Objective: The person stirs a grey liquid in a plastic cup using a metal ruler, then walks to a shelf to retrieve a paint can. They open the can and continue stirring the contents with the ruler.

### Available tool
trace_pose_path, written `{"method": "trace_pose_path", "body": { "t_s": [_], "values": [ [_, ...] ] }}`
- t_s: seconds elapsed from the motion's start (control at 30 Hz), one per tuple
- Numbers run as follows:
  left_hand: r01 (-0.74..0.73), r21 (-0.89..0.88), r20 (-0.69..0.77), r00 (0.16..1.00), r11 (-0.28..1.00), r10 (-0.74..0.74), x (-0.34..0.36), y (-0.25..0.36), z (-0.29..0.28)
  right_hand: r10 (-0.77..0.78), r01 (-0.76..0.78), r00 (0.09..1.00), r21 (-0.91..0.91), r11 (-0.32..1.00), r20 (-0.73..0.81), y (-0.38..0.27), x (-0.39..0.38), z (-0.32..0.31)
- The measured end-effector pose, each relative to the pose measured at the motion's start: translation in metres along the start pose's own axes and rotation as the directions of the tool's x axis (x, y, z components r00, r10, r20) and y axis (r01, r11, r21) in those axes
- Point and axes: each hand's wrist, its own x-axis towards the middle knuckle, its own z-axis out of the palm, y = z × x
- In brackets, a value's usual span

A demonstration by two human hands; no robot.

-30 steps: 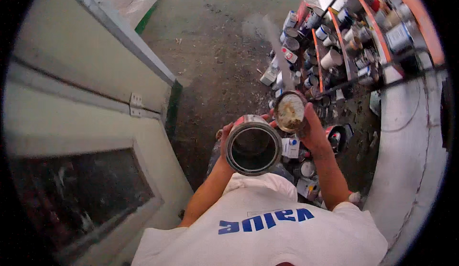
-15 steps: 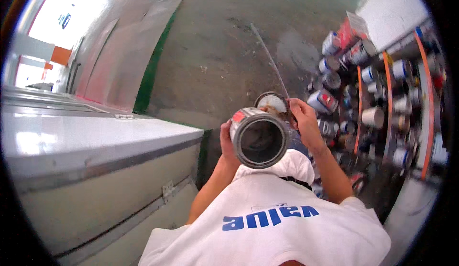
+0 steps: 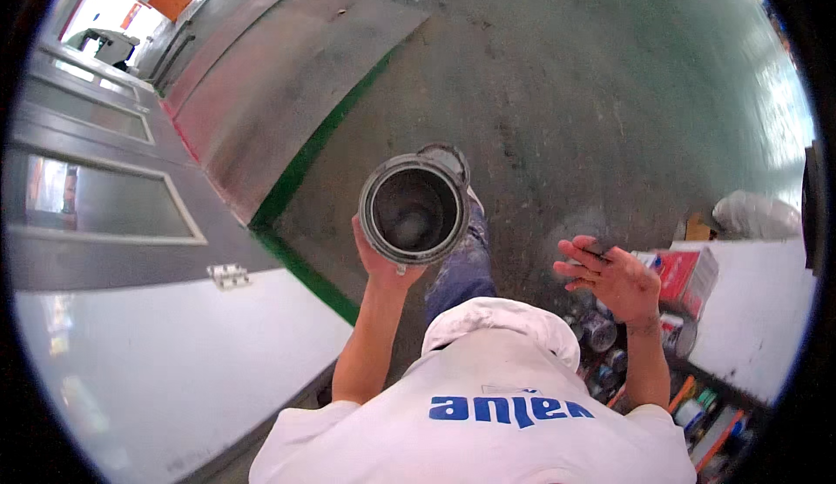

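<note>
An open metal can (image 3: 413,207), dark inside, is held out above my paint-marked blue trouser leg (image 3: 457,279). My left hand (image 3: 380,253) is closed round the can's left and lower side, partly hidden by it. A round lid (image 3: 446,157) shows behind the can's upper right rim; whatever supports it there is hidden by the can. My right hand (image 3: 610,279) is away to the right, empty, with fingers apart and dark smudges on them.
Doors with framed panes (image 3: 104,197) line the left, beside green-edged floor panels (image 3: 322,75). At right are a white board (image 3: 749,301), a red-and-white box (image 3: 684,279), a plastic bag (image 3: 753,214) and several cans on orange-edged shelves (image 3: 710,432). Grey floor (image 3: 566,110) stretches ahead.
My view has turned, shifting the shelves to the lower right. My right hand has let go of the lid and moved right; the can has moved slightly up and left with my left hand.
</note>
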Motion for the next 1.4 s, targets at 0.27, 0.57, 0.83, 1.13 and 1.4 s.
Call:
{"method": "trace_pose_path", "body": {
  "t_s": [0.27,0.57,0.83,1.13,1.4],
  "values": [
    [0.213,-0.159,-0.037,0.974,0.964,-0.222,0.327,0.020,0.084,-0.280,-0.325,0.861,-0.882,0.343,-0.426,-0.142,0.270,-0.072],
    [0.195,-0.203,-0.085,0.973,0.959,-0.216,0.687,0.101,0.091,-0.441,-0.050,0.785,-0.754,0.654,-0.435,-0.334,0.565,-0.134],
    [-0.125,0.087,-0.275,0.950,0.988,0.145,0.947,0.163,0.143,-0.648,0.563,0.723,-0.342,0.753,-0.237,-0.563,0.898,-0.135],
    [-0.294,-0.018,-0.194,0.939,0.956,0.285,1.275,0.252,0.167,-0.234,0.918,0.389,-0.353,0.180,0.891,-0.678,1.316,0.005],
    [-0.261,0.049,-0.205,0.942,0.964,0.265,1.543,0.373,0.162,-0.202,0.152,0.979,-0.514,0.844,-0.042,-0.716,1.568,0.040]
  ]
}}
